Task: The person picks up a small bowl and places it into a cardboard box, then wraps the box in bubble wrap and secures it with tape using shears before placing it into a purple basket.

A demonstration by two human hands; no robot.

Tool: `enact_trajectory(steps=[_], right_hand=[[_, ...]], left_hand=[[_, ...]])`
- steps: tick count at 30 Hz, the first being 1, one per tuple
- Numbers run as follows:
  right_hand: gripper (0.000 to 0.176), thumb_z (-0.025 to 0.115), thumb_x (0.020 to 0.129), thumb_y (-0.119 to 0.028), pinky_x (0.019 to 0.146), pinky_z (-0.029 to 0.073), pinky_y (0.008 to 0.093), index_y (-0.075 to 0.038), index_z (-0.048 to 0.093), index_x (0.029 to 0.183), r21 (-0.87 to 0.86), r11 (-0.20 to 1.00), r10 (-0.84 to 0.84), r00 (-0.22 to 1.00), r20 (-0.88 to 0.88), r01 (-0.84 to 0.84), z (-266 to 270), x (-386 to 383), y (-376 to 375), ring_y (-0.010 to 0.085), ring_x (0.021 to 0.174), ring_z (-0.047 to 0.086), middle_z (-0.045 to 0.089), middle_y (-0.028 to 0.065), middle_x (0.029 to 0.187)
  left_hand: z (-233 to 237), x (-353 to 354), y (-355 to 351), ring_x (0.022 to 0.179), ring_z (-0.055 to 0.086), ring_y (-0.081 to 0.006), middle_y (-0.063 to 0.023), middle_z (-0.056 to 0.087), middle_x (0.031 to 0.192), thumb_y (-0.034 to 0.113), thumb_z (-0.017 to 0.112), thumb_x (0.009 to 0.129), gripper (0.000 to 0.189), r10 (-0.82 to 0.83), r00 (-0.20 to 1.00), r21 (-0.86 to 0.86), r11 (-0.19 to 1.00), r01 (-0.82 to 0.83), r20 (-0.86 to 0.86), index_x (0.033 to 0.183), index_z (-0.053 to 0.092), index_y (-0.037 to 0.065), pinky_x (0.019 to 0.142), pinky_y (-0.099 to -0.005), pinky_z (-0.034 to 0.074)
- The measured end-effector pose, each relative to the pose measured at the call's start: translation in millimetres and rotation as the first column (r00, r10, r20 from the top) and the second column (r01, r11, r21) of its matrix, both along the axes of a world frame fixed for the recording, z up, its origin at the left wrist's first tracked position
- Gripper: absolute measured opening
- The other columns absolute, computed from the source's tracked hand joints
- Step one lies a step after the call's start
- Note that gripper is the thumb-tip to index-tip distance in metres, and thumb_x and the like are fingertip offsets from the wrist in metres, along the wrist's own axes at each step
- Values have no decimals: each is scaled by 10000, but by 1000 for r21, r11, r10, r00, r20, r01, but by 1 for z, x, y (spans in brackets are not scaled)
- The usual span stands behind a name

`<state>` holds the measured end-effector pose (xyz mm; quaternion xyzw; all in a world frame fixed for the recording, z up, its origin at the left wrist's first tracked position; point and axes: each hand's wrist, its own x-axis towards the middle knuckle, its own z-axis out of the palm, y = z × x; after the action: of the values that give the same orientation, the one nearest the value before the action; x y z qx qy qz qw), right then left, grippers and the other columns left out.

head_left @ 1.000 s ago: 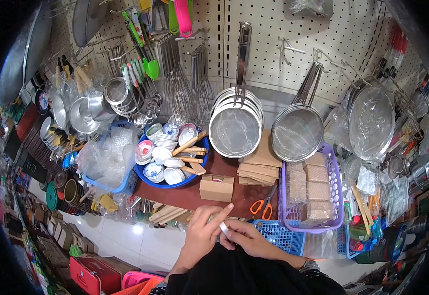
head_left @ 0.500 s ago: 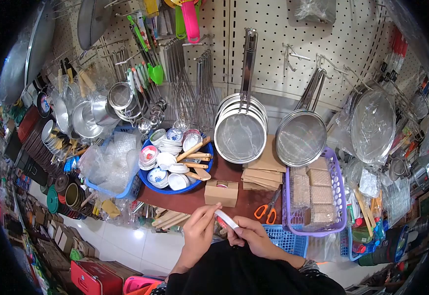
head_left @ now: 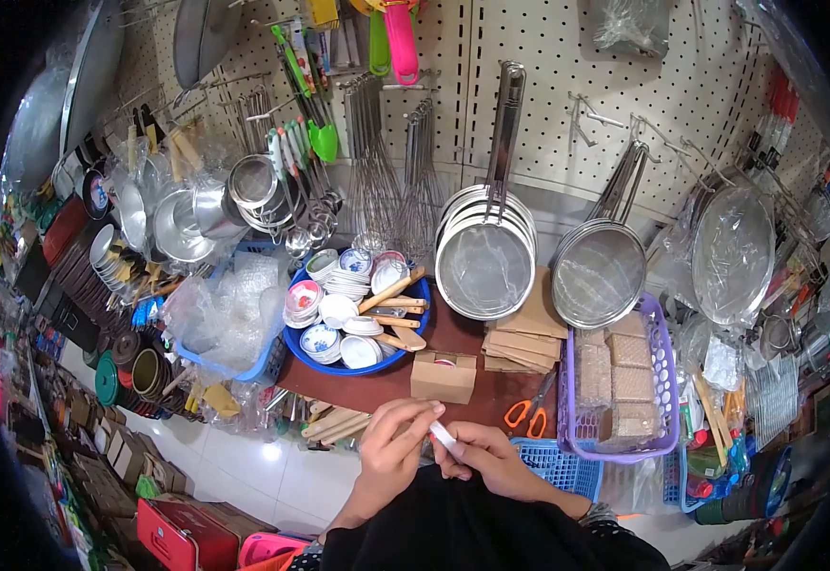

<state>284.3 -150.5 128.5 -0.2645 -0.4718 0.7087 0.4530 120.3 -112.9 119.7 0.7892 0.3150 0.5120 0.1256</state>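
Both hands meet low in the head view, just in front of my dark clothing. My right hand (head_left: 487,460) grips a small white roll, apparently tape (head_left: 444,438). My left hand (head_left: 393,449) pinches at the roll's upper edge with thumb and forefinger. Just beyond the hands, on the dark red tabletop (head_left: 377,383), stands a small cardboard box (head_left: 444,376) with an open top, and orange-handled scissors (head_left: 527,409) lie to its right.
A blue bowl (head_left: 320,361) holds small patterned dishes and wooden utensils. A purple basket (head_left: 667,381) holds wrapped scrub pads; a blue basket (head_left: 550,464) sits below it. Flat cardboard (head_left: 520,338) is stacked behind the box. Metal strainers (head_left: 486,266) and whisks hang on the pegboard.
The view has shifted a little, so everything sits further right and lower. My left fingers have closed in onto the roll's edge, and both hands stay together.
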Motion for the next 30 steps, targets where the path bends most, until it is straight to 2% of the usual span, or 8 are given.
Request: enact_trajectory(steps=[7, 13, 19, 22, 28, 30], right_hand=[[226, 424, 1002, -146, 584, 354, 231, 32, 556, 955, -16, 1000, -12, 1000, -11, 12, -2, -11, -1, 87, 597, 400, 498, 31, 732], [227, 408, 994, -154, 616, 350, 229, 24, 548, 1018, 1, 1000, 9, 1000, 12, -9, -1, -17, 0, 89, 623, 404, 491, 27, 731], [244, 420, 951, -129, 629, 348, 234, 19, 543, 1101, -4, 1000, 26, 999, 40, -26, 0, -24, -1, 100, 644, 409, 480, 26, 737], [325, 406, 946, -62, 622, 331, 219, -1, 469, 1259, 38, 993, 117, 992, -58, -115, -13, -26, 0, 85, 683, 398, 445, 14, 797], [422, 381, 892, 4, 651, 340, 228, -1, 410, 1313, -4, 989, 145, 988, -51, -145, -13, -34, 0, 90, 691, 394, 442, 24, 798], [421, 384, 889, 8, 652, 342, 231, -1, 412, 1309, 28, 991, 129, 991, -23, -128, -13, -36, -2, 89, 693, 392, 439, 22, 798]], left_hand=[[1, -8, -3, 961, 612, -297, -92, 648, 1036, -83, 618, 633, 447, 11, 1000, 55, 998, -10, -14, 1049, 709, 54, 826, -381, 514], [-4, -15, -1, 963, 618, -292, -100, 653, 1029, -105, 600, 657, 431, 45, 999, -10, 999, -45, 25, 1042, 710, 57, 817, -377, 512], [-8, -19, -4, 954, 631, -302, -126, 656, 1013, -109, 585, 724, 359, 72, 991, -122, 991, -57, 116, 1034, 700, 30, 820, -372, 510], [-12, -21, -6, 962, 631, -303, -135, 656, 1016, -107, 582, 737, 351, 99, 981, -187, 980, -67, 168, 1043, 693, 23, 822, -365, 510], [-18, -26, -8, 989, 632, -266, -151, 660, 1030, -98, 568, 798, 320, 109, 963, -250, 967, -46, 245, 1088, 664, -3, 843, -336, 500], [-19, -22, -9, 984, 638, -242, -151, 662, 1052, -91, 556, 831, 307, 183, 922, -418, 908, -26, 341, 1111, 650, -9, 836, -323, 503]])
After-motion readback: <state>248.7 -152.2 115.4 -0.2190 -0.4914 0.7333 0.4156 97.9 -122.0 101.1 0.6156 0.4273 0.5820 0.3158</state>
